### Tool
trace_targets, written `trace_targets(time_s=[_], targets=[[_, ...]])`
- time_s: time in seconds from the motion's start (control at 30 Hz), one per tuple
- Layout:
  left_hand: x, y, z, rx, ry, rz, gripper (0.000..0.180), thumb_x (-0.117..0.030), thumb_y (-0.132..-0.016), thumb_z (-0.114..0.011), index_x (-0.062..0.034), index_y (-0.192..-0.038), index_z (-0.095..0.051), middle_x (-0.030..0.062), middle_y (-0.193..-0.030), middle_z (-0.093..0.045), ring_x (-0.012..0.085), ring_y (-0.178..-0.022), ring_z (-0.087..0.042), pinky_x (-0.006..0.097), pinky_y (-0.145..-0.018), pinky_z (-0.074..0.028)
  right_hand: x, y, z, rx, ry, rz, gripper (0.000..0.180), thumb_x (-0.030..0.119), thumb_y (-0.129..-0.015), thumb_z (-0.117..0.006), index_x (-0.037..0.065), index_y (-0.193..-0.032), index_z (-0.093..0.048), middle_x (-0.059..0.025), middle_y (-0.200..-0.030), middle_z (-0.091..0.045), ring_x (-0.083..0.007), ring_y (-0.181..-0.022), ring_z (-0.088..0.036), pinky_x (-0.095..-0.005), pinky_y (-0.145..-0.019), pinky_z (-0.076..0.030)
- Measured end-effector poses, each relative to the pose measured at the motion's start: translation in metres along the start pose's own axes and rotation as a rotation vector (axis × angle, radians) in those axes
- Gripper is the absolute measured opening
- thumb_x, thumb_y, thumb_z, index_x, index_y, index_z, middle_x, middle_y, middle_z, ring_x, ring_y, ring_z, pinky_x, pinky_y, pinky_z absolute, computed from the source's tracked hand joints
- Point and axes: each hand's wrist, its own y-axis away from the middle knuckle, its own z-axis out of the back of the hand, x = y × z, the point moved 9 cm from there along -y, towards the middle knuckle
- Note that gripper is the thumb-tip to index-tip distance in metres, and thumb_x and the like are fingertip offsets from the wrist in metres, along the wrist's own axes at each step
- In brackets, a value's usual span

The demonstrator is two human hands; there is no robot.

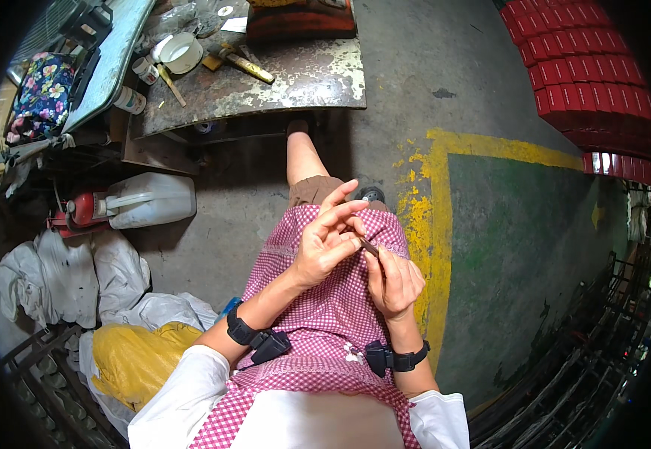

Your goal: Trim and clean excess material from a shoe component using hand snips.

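Note:
Over my lap, both of my hands meet at a small, slim dark piece [369,247], too small to name. With thumb and fingertips pressed at its upper end, my left hand [324,243] pinches it while other fingers stretch forward. My right hand [395,283] grips the lower end between thumb and bent forefinger, the remaining fingers curled in. Beneath them lies a pink-and-white checked apron [340,318]. A black strap with a small box [254,334] circles my left forearm, and a similar strap [407,359] is on my right.
Ahead stands a worn table [314,75] with a white tub [182,54] and a brush-like tool [247,66]. A white jerrycan [153,200] lies at left, near white sacks [120,277] and a yellow sack [142,355]. Red boxes [579,71] are stacked far right; dark racks [594,352] stand nearer.

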Motion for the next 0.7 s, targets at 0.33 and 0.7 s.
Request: trace_targets(time_s=[0.33,0.7], targets=[[-0.0011,0.0001,-0.0006,0.018,0.008,-0.022,0.047,0.010,-0.076,-0.055,0.0069,-0.122,-0.046,0.0105,-0.143,-0.018,0.0114,-0.093,-0.051,0.020,-0.078,-0.046,-0.0041,-0.0009,-0.0007,0.007,-0.056,-0.020,0.026,0.000,-0.072,-0.070,-0.004,-0.094,-0.057,-0.0129,-0.070,-0.061,-0.0223,-0.056,-0.060,-0.0289,-0.049,-0.046],[-0.0027,0.0003,-0.0016,0.004,-0.043,-0.042,0.046,0.008,-0.076,-0.056,0.0073,-0.121,-0.046,0.0106,-0.142,-0.018,0.0105,-0.093,-0.051,0.020,-0.078,-0.044,-0.0068,0.0000,-0.0018,0.029,-0.057,-0.027,0.027,0.004,-0.073,-0.071,-0.005,-0.093,-0.057,-0.0126,-0.076,-0.064,-0.0207,-0.061,-0.063,-0.0275,-0.052,-0.049]])
